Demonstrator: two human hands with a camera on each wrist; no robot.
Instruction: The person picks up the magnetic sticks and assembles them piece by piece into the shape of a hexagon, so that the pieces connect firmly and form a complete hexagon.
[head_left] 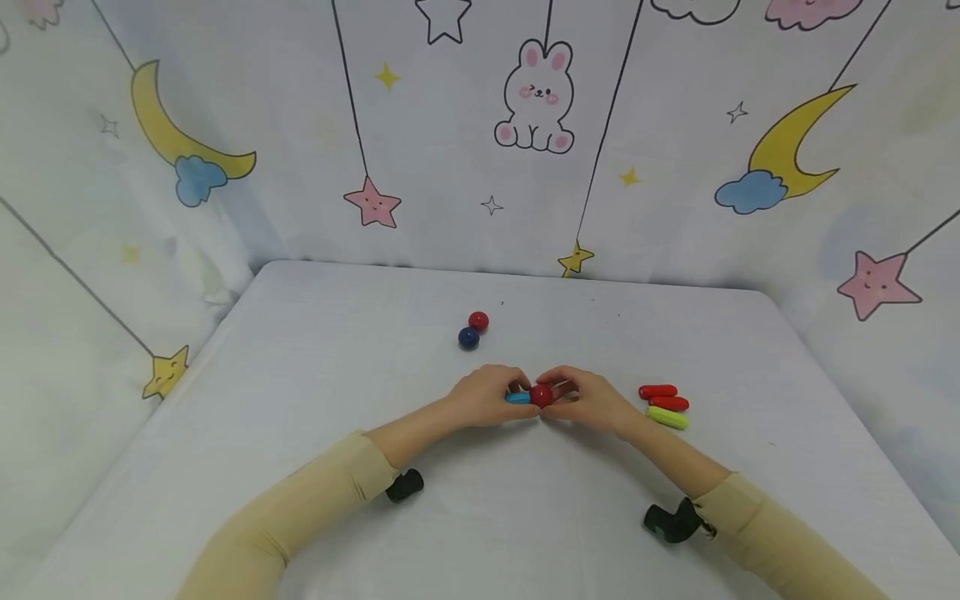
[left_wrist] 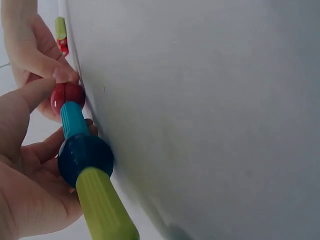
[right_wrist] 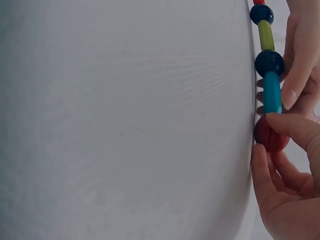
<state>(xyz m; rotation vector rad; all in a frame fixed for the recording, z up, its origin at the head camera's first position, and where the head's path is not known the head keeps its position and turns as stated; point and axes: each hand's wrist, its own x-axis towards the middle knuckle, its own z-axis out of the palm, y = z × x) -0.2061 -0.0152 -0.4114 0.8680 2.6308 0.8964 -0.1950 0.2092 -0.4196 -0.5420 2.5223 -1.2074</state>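
Observation:
My left hand (head_left: 487, 396) curls its fingers round a light-blue rod (right_wrist: 271, 92), with the fingertips showing past its far side. At the rod's end sits a red ball (head_left: 542, 395) with a seam, pinched between the thumb and fingers of my right hand (head_left: 592, 402). From the rod's other end runs a joined row: a dark-blue ball (left_wrist: 86, 156), a yellow-green rod (left_wrist: 102, 202), a second dark-blue ball (right_wrist: 262, 14) and a red piece (right_wrist: 258, 2) cut off by the frame. In the head view my left hand and forearm hide this row.
Beyond my hands, a loose red ball (head_left: 478, 320) and a dark-blue ball (head_left: 468, 337) lie side by side on the white table (head_left: 337, 333). Two red rods (head_left: 667, 403) and a yellow-green rod (head_left: 667, 417) lie right of my right hand. Black wrist devices (head_left: 672, 522) hang at both sleeves.

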